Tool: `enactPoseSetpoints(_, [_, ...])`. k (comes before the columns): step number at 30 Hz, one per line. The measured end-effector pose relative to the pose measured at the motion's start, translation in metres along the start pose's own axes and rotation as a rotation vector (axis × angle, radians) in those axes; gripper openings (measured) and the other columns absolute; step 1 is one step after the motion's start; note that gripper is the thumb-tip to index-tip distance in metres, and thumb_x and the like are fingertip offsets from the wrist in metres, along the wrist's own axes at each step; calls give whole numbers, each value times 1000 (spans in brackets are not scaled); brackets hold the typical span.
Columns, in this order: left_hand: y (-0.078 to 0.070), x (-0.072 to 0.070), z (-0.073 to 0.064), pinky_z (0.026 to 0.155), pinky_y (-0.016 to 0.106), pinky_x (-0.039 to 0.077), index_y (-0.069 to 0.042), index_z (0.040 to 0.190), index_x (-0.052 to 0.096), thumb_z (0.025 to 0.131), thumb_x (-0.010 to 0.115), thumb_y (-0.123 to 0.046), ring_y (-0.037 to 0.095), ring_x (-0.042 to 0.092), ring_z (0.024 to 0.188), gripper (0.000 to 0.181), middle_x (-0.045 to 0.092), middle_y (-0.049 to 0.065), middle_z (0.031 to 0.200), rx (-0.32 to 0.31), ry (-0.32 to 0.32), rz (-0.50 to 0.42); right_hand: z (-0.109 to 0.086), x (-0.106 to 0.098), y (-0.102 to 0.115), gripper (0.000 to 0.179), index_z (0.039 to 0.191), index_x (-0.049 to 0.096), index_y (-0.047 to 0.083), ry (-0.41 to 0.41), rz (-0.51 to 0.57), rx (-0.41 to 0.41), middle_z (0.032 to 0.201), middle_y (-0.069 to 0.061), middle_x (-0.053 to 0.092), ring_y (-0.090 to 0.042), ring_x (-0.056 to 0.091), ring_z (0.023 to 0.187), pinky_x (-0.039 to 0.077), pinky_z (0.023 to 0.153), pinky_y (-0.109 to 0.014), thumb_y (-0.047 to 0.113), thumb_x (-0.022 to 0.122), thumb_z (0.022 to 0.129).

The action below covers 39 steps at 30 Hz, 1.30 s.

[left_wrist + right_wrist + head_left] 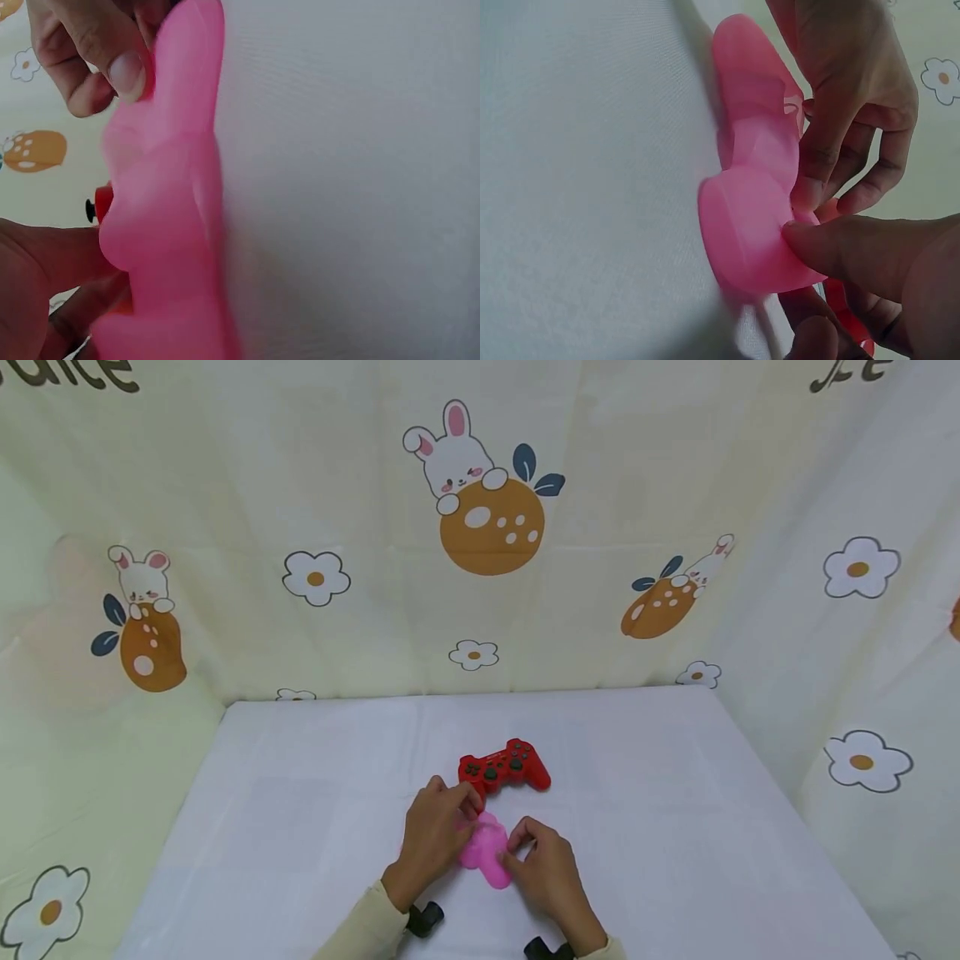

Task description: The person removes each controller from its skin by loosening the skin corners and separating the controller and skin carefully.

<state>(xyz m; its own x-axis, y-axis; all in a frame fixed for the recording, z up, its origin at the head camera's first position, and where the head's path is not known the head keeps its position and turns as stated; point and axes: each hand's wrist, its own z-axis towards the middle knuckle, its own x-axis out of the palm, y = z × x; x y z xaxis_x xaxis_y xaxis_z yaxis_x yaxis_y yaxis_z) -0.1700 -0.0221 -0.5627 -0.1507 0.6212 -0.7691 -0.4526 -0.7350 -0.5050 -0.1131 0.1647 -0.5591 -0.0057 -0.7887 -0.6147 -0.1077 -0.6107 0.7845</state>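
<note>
A pink, soft-looking controller cover (491, 852) lies on the white table near its front, bent in places in both wrist views. My left hand (437, 828) grips its left side, with the thumb against the pink wall in the left wrist view. On the other side my right hand (546, 867) pinches the cover's edge, and the right wrist view has that thumb (840, 244) pressing into the pink material. Just beyond the cover sits a red game controller (513, 766) with dark buttons; the left fingers partly hide its left grip.
White cloth covers the tabletop (660, 827). Behind and at both sides hangs a pale curtain (360, 468) printed with rabbits, orange fruit and flowers. Black camera mounts (425, 918) are strapped at both wrists.
</note>
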Motion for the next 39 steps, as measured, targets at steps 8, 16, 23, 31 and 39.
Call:
enactPoseSetpoints(8, [3,-2,-2,67,23,43,-23,93,73,73,93,-12,10,49,82,31,76,-9,85,-15,-39,31,-3,1,2,28,82,62,19,-10,-4,-11,78,3,63,-10,49,60,40,55,-24,8,87,78])
enactPoseSetpoints(16, [26,-37,-18,83,37,56,-20,110,70,84,89,-16,18,59,101,32,70,1,108,-176,-52,-57,-1,-5,1,22,98,63,16,46,41,8,92,2,67,-10,50,66,42,61,-23,15,83,88])
enactPoseSetpoints(23, [50,-51,-33,72,24,51,-17,113,65,93,80,-7,9,58,79,27,69,-4,94,-293,129,-273,0,-9,1,23,112,58,14,163,69,-54,96,-2,67,-13,54,68,44,63,-23,5,71,95])
enactPoseSetpoints(31, [51,-49,-38,63,21,44,-18,110,63,90,82,-7,4,53,69,30,70,-4,89,-285,158,-346,-1,-10,1,18,101,56,12,201,79,-56,92,-1,62,-12,54,71,43,64,-23,3,71,95])
enactPoseSetpoints(39, [53,-52,-38,69,23,48,-23,107,57,97,74,-11,3,58,72,23,71,-6,96,-276,212,-307,1,-12,1,15,99,59,10,270,212,-47,97,-6,62,-12,59,71,49,64,-23,0,69,95])
